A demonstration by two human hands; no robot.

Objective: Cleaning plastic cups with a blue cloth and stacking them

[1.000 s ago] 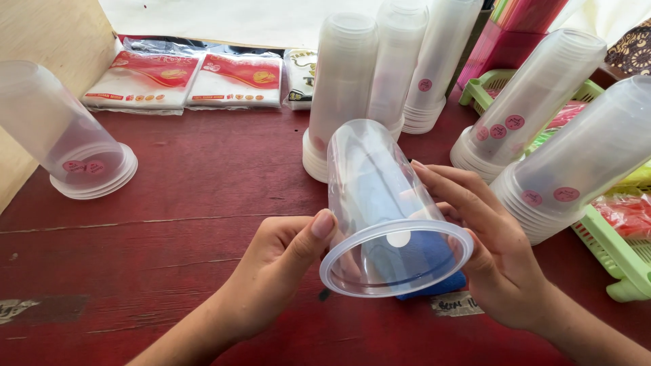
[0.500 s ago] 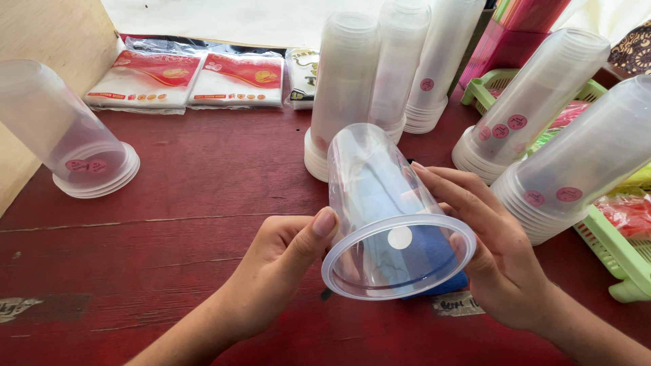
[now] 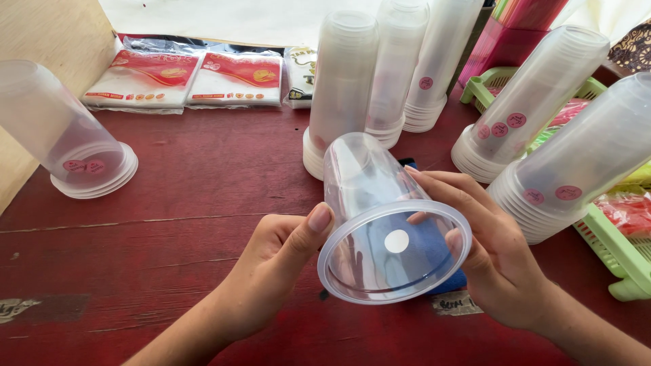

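- Clear cup (image 3: 380,217), on its side at centre frame, mouth toward the camera, white round sticker (image 3: 397,240) seen through it.
- Gripped by left hand (image 3: 278,261), thumb pressed on the rim's left edge.
- Clasped by right hand (image 3: 485,251), fingers curled over the right wall.
- Blue object (image 3: 444,278) just behind, partly hidden.
- Upturned cup stacks (image 3: 342,88) upper centre and right; one stack (image 3: 57,135) upper left.
- Red table (image 3: 169,224) beneath; packets (image 3: 183,78) at top.
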